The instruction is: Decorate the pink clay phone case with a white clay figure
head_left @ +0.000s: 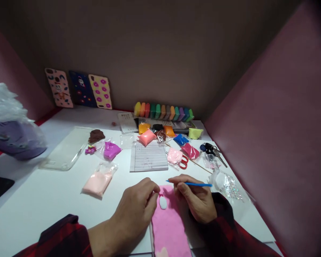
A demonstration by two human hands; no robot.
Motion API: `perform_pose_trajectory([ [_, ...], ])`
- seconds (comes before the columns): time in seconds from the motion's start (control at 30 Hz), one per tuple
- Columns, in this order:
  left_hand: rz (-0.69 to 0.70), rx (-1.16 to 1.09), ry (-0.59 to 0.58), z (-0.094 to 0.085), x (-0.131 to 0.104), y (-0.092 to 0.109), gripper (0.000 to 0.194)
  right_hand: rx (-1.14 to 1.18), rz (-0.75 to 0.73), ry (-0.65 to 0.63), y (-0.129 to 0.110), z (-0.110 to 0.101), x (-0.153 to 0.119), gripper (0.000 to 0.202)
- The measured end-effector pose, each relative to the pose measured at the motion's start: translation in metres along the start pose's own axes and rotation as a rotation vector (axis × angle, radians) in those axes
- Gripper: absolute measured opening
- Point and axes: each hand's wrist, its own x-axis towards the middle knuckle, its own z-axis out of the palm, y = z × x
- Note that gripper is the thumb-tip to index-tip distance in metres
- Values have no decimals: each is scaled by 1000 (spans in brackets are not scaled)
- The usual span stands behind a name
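Note:
My right hand (pixel 195 198) is closed on a thin blue modelling tool (pixel 198 184), held like a pencil with its tip pointing left. Below the hands lies a phone case covered in pink clay (pixel 169 228), with a wavy edge. On its upper part sits a white clay oval (pixel 163 202), a small dark pink piece just above it. My left hand (pixel 136 203) rests at the upper left of the case, thumb and fingers pinched beside that piece. Whatever may be between those fingertips is hidden. A pale patch shows at the case's lower edge.
Beyond the hands lie a lined notepad (pixel 149 159), several clay packets (pixel 147 137), red-handled scissors (pixel 184 162) and keys (pixel 212 150). A peach clay packet (pixel 98 180) and a clear phone case (pixel 66 151) are at left, near a purple bucket (pixel 16 139). Decorated cases (pixel 81 89) lean on the wall.

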Motion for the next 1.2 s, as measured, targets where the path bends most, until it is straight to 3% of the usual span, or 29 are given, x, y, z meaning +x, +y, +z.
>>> perform_pose_trajectory([
  [0.17,-14,-13,-18,0,0,3,18,32,52,-4,6,1,-5,21],
  [0.37,-11,-5,-28,1,1,2,19,-193,-151,-66,0,1,-5,13],
  [0.57,-14,17,-43,0,0,4,19,-217,-127,-16,-1,4,-5,13],
  [1.2,20,40,-41,2,-1,1,18,-186,-168,-175,2,2,-3,11],
])
